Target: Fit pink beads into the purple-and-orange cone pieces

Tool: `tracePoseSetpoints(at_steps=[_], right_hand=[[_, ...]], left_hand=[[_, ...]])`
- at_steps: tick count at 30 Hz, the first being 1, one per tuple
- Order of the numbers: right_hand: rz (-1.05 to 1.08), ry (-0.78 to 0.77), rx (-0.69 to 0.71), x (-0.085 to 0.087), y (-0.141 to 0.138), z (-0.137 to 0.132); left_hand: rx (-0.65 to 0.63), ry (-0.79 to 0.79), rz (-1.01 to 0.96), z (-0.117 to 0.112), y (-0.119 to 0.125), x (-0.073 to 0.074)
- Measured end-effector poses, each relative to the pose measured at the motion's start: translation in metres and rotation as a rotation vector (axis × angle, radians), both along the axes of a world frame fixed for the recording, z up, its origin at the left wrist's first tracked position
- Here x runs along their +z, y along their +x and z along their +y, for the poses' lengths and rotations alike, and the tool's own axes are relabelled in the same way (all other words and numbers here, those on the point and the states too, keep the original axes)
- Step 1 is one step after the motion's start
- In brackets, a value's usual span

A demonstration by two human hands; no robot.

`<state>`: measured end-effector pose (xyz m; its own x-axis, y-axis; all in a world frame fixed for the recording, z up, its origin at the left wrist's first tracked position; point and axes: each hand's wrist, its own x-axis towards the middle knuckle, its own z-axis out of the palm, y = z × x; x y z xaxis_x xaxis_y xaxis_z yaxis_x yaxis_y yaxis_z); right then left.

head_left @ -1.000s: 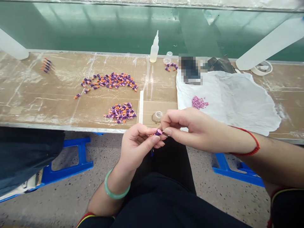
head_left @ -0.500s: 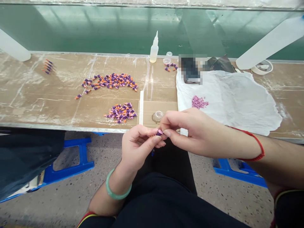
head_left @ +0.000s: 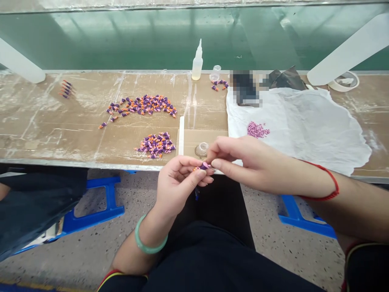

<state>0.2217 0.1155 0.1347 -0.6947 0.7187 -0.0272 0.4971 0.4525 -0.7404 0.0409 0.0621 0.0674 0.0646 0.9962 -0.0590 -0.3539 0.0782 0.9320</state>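
Note:
My left hand [head_left: 179, 184], with a green bangle on the wrist, pinches a small purple and orange piece [head_left: 204, 166] between thumb and fingers, just below the table's front edge. My right hand [head_left: 243, 162], with a red cord on the wrist, meets it from the right, its fingertips closed on the same piece. On the brown table [head_left: 45, 129] lie two heaps of like pieces, a near heap [head_left: 155, 144] and a far heap [head_left: 142, 104]. A small clear cup [head_left: 201, 149] stands just beyond my fingers.
A white cloth [head_left: 304, 125] with a small pile of pink beads [head_left: 257, 129] covers the right of the table. A squeeze bottle [head_left: 197, 63] and a clear cap [head_left: 215, 73] stand at the back. A white strip [head_left: 181, 136] lies mid-table. Another person's dark clothing [head_left: 33, 202] is at the left.
Both hands stay pinched on the small piece and have risen slightly toward the table edge. The view has shifted a little.

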Motion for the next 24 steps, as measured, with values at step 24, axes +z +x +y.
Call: tracePoseSetpoints(at_steps=[24], right_hand=[[0.044, -0.127, -0.413, -0.046, 0.078, 0.012]], left_hand=[[-0.195, 0.607, 1.456, 0.203, -0.079, -0.018]])
